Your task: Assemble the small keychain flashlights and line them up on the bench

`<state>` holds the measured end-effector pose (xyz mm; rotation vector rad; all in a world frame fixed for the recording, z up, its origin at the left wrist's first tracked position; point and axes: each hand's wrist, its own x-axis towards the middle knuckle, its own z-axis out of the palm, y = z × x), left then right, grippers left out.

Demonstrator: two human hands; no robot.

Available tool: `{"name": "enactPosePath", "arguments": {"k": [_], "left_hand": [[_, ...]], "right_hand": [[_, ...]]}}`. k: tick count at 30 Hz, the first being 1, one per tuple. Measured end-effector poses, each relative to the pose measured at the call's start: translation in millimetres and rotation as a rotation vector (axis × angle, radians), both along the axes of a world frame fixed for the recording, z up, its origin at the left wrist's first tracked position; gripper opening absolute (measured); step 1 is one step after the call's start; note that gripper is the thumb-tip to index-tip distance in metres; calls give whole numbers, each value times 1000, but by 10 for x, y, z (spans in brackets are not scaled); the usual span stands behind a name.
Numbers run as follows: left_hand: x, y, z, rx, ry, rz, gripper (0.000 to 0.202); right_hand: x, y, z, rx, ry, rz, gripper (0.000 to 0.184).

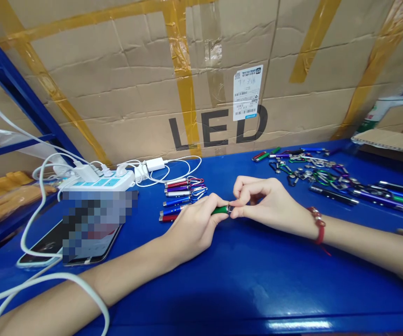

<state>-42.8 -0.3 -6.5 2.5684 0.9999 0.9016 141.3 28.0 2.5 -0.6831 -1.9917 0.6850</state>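
Observation:
A small green flashlight (220,210) with a silvery end is held between both hands above the blue table. My left hand (196,219) is closed around its body and hides most of it. At the silvery end, my right hand (262,200) pinches with thumb and fingertips; any small part between them is too hidden to make out. Left of my left hand lies a row of small flashlights (177,201) in red, purple, silver and blue, several with carabiner clips (197,181) attached.
Loose carabiner clips (322,175) and more flashlights (390,198) lie to the right. On the left are a power strip (100,182) with white cables (42,205) and phones (93,249). Behind the table (257,280) stands a large cardboard box (128,84). A cable loops over my left forearm.

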Motion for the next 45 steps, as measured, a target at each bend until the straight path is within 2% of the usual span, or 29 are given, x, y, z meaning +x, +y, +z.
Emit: {"name": "enactPosePath", "arguments": {"k": [7,11,17,25,31,34,45], "left_hand": [[-18,38,-55,102,-35,53,10],[-22,57,-66,106,-37,87,8],[-6,61,-62,99,-43,115,7],[6,50,-21,62,-32,147,8],[16,33,16,-28,-40,8,27],[18,7,20,-29,-33,-31,29],[24,-7,0,-1,-46,-64,26]], "right_hand": [[-31,13,-5,-276,34,0,24],[-46,29,8,-442,71,-3,28],[-49,23,15,-570,102,-7,32],[-10,52,1,-658,91,21,37],[63,120,60,-768,-45,98,37],[79,138,73,-790,-69,146,37],[62,123,45,-769,-163,83,40]]}}
